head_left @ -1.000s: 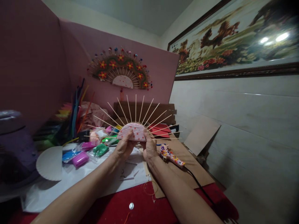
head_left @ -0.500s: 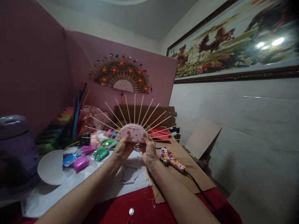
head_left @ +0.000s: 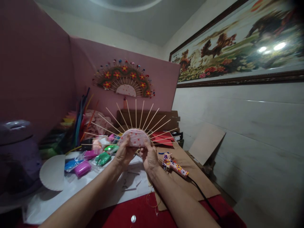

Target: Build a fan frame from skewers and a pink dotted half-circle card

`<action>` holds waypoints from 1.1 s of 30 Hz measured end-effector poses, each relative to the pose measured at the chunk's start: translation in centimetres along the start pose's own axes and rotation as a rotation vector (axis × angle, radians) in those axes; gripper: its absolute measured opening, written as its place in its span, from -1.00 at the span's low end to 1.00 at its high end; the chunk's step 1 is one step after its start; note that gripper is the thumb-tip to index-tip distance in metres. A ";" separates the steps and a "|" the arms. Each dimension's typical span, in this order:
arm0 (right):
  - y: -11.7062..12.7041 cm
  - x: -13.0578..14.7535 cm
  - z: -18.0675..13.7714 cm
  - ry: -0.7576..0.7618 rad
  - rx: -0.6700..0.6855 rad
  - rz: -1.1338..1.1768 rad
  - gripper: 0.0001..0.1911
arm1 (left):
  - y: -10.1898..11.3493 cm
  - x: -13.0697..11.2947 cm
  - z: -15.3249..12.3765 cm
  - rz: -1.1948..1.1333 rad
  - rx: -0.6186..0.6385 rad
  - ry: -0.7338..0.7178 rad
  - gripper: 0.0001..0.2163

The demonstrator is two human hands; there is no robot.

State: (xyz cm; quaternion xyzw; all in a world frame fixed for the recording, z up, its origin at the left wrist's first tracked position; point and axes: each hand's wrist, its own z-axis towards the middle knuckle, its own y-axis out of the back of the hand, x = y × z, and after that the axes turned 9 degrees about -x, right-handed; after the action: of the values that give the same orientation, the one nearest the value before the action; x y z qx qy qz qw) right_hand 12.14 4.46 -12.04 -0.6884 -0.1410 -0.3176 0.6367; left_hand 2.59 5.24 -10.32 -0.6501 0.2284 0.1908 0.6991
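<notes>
Head view: semicircular fan (head_left: 137, 136), sticks (head_left: 136, 114) upward and outward, long axis crosswise.

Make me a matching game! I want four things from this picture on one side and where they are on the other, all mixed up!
Things
1. spotted half-circle with sticks
2. flowery glue gun
3. decorated fan
4. white half-plate

Places
A. lying on the brown cardboard
B. left of the coloured packets
C. held between the left hand and the right hand
D. up on the pink panel

Right pairs: 1-C, 2-A, 3-D, 4-B
</notes>
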 end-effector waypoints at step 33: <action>-0.4 0.2 -0.6 -0.074 -0.090 0.012 -0.69 | 1.0 0.4 -0.2 0.292 0.102 -0.068 -0.72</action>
State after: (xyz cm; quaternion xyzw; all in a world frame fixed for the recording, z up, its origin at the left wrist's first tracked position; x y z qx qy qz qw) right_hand 11.91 3.91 -11.59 -0.7286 -0.1459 -0.2939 0.6013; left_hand 2.35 5.07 -11.32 -0.5669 0.3061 0.3002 0.7034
